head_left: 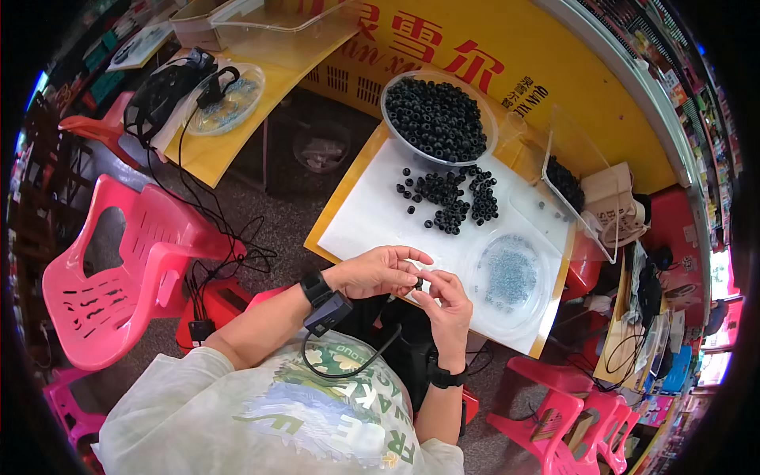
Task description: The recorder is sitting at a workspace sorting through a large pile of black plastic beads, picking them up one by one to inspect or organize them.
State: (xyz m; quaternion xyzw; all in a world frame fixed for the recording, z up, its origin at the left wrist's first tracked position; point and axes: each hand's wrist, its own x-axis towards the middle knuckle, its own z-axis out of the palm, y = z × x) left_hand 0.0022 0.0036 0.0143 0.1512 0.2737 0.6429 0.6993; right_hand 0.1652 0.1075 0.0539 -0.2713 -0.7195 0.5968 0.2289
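My left hand and my right hand meet in front of me at the near edge of the white-topped table. Their fingertips close around one small black round piece, pinched between them. Fingers partly cover it, so its details are hidden. Beyond my hands lie several loose black round pieces with holes, in a loose heap. Behind them stands a clear round tub filled with the same pieces. To the right of my hands, a clear shallow dish holds tiny pale blue pieces.
A clear bin with black pieces stands tilted at the table's right. Pink plastic chairs are at the left, others at lower right. Black cables trail across the floor. Another yellow table bears a second dish.
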